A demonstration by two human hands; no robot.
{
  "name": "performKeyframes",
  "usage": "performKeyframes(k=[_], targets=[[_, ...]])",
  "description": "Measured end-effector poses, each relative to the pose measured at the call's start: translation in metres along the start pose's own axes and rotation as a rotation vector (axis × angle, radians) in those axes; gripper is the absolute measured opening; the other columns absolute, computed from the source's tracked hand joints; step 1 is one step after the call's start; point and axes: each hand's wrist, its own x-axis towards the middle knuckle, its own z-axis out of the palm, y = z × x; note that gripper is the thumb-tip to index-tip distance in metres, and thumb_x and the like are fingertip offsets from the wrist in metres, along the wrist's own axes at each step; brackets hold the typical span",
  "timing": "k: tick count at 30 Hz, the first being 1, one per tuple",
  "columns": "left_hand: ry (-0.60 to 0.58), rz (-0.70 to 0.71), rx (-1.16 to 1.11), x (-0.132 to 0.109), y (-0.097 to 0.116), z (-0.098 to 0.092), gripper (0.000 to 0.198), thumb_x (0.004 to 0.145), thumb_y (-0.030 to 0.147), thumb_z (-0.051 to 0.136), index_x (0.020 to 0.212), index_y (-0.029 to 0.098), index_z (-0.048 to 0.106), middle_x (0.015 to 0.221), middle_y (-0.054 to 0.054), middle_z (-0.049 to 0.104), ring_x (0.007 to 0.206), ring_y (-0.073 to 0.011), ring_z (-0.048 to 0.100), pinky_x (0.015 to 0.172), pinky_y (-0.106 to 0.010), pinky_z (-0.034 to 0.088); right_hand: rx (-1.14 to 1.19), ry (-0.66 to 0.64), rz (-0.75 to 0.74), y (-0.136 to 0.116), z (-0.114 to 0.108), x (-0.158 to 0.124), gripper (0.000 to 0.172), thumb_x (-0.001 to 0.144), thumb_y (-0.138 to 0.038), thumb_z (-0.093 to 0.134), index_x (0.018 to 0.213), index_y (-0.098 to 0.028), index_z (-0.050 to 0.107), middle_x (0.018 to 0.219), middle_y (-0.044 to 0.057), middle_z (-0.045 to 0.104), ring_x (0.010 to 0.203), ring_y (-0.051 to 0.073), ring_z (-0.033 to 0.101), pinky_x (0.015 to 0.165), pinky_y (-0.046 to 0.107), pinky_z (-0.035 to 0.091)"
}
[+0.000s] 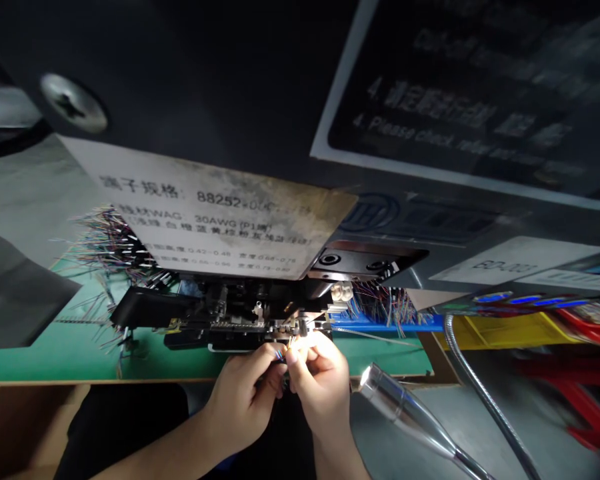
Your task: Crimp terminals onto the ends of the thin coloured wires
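Note:
Both my hands meet low in the head view, just in front of the crimping machine's working area [303, 323]. Thumb and fingers of my left hand [247, 397] pinch a few thin coloured wires [280, 355], some of them blue. My right hand [323, 380] is closed close beside it, its thumb and forefinger on thin wires [292, 343] whose light tips point up toward the machine. Strong light washes out the right fingertips, and the lower run of the wires is hidden behind the hands.
The dark machine body [205, 80] fills the upper view. Bundles of coloured wires [113, 243] lie at left on the green table mat [190, 363]; more wires [387, 303] lie in a blue tray [420, 323]. A lit metal lamp [405, 410] stands right of my hands. A yellow bin [510, 333] is farther right.

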Motion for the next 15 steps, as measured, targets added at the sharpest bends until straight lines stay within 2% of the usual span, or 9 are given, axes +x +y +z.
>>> performKeyframes(k=[9, 15], targets=[[0.030, 0.042, -0.003, 0.0009, 0.0005, -0.0009, 0.017, 0.095, 0.014, 0.046, 0.104, 0.023, 0.057, 0.067, 0.003, 0.065, 0.057, -0.0108, 0.063, 0.058, -0.019, 0.047, 0.130, -0.046, 0.022, -0.0025, 0.0033, -0.0009, 0.023, 0.090, -0.030, 0.062, 0.072, -0.020, 0.052, 0.053, -0.006, 0.049, 0.039, 0.008, 0.045, 0.038, 0.019, 0.042], [0.014, 0.037, 0.032, -0.0003, -0.0009, -0.0013, 0.019, 0.094, 0.015, 0.046, 0.107, 0.023, 0.057, 0.068, 0.003, 0.065, 0.059, -0.0128, 0.064, 0.059, -0.021, 0.048, 0.026, 0.023, 0.005, -0.0048, 0.0062, -0.0013, 0.024, 0.089, -0.034, 0.063, 0.072, -0.020, 0.053, 0.051, -0.007, 0.046, 0.038, 0.009, 0.043, 0.037, 0.021, 0.040]])
